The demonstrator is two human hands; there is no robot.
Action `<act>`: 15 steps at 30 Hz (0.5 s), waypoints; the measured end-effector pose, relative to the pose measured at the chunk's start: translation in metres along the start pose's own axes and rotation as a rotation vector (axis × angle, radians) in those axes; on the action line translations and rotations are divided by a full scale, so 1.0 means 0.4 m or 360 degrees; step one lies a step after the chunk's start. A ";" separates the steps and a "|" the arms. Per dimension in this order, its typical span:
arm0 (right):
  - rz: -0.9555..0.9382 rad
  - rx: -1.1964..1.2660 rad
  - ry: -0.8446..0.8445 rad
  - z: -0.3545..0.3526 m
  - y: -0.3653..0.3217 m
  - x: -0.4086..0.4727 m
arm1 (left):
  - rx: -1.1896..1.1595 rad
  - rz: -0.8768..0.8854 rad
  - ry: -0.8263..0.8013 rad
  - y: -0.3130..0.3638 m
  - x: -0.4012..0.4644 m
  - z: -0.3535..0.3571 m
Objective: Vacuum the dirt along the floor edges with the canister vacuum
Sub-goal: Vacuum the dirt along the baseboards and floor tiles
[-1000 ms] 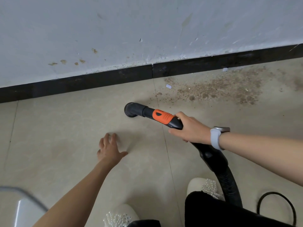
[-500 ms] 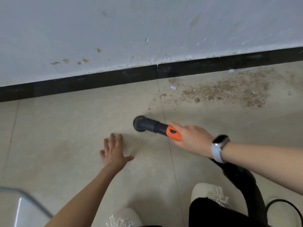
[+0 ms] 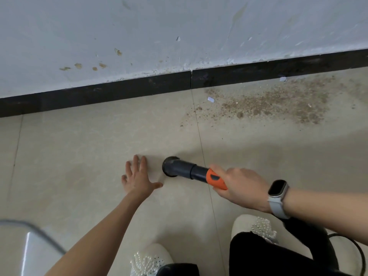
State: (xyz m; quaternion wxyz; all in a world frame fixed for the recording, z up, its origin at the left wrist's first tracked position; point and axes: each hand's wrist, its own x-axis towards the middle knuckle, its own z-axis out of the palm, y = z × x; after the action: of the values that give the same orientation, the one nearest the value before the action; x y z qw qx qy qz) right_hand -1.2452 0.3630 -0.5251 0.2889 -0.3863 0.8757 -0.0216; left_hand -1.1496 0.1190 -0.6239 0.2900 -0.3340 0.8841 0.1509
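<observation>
Since the earlier frame, the vacuum nozzle point(image 3: 170, 166) had drawn back from the wall toward me and slid left, so it sat just beside my left hand point(image 3: 137, 179), near the thumb but not touching it as far as I could see. That left hand lay flat on the floor tile point(image 3: 79, 148) with fingers spread and straight, gripping nothing. My right hand point(image 3: 240, 187) was curled around the orange grip point(image 3: 216, 179) of the vacuum wand, with a smartwatch point(image 3: 277, 198) on the wrist. The two hands were apart, with the dark nozzle tube between them.

Nozzle mouth faced down on the tile, just left of a grout line. The dirt patch point(image 3: 274, 104) lay well away from it, up and to the right, spread along the black baseboard point(image 3: 119, 92) under the marked white wall point(image 3: 179, 26). A small white scrap point(image 3: 210, 99) sat at the patch's left edge. The black hose point(image 3: 322, 248) ran down behind my right forearm. Two pale beaded shoes point(image 3: 254, 226) showed at the bottom of the view.
</observation>
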 end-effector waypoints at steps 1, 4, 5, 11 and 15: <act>0.0019 0.0008 0.0005 0.000 0.012 -0.002 | -0.0001 -0.0004 -0.0004 0.000 0.000 0.000; 0.0262 0.0102 0.0127 -0.019 0.102 0.006 | -0.0011 0.0007 -0.0009 -0.002 0.006 0.003; 0.0391 0.0140 0.0189 -0.032 0.131 0.015 | -0.0012 0.0012 -0.0009 -0.002 0.007 0.002; 0.0376 0.0126 0.0299 -0.039 0.069 0.066 | -0.0028 0.0026 0.0000 0.000 0.002 -0.005; -0.0023 0.0049 -0.0003 0.019 -0.025 0.003 | -0.0137 0.0041 0.0149 -0.040 0.007 -0.010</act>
State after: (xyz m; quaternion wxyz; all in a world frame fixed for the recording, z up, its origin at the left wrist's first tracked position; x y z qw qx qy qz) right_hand -1.2352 0.3566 -0.5294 0.2956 -0.3881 0.8722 -0.0367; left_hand -1.1422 0.1039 -0.6237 0.2317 -0.3415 0.8936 0.1766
